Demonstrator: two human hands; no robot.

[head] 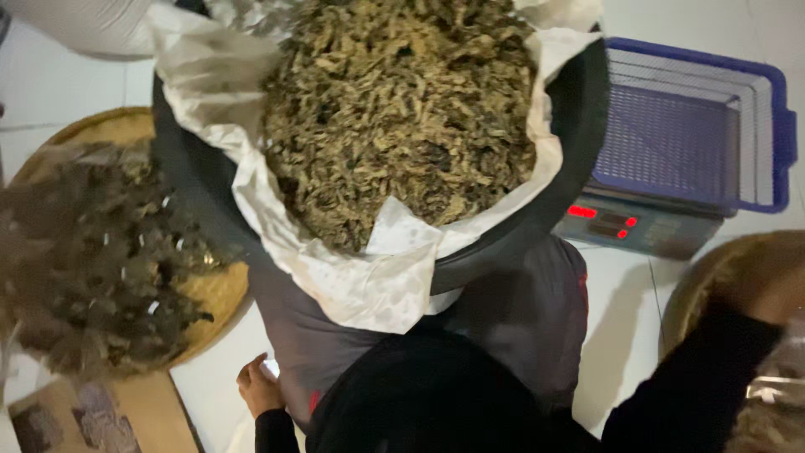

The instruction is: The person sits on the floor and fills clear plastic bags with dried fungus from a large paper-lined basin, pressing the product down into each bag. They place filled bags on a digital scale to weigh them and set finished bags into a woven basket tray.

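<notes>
Two hands: both belong to the person wearing the camera, both in black sleeves.
Left hand [258,387]: at about 7 o'clock in the view, low beside the person's lap; the fingers are curled loosely around a small white thing [271,367], which is too small to identify.
Right hand [776,294]: at about 4 o'clock, blurred, reaching to the round woven tray [704,281] at the right edge; I cannot tell if its fingers are spread or pressed together.
Big basin [579,126]: dark and round, at 12 o'clock, lined with a white sack [352,285] whose edge folds over the rim toward the person.
Dried leaves [402,109]: brownish-green, shredded, filling the sack inside the basin, well apart from both hands.
Left woven tray [220,294]: at 9 o'clock, flat and round, holding a darker pile of dried plant pieces [92,252], just beside the basin.
Scale [629,228]: at 2 o'clock, grey, with red lit digits, carrying a blue plastic basket [671,143].
Cardboard [126,415]: at 7 o'clock, flat on the white tiled floor [620,335], near the left hand.
</notes>
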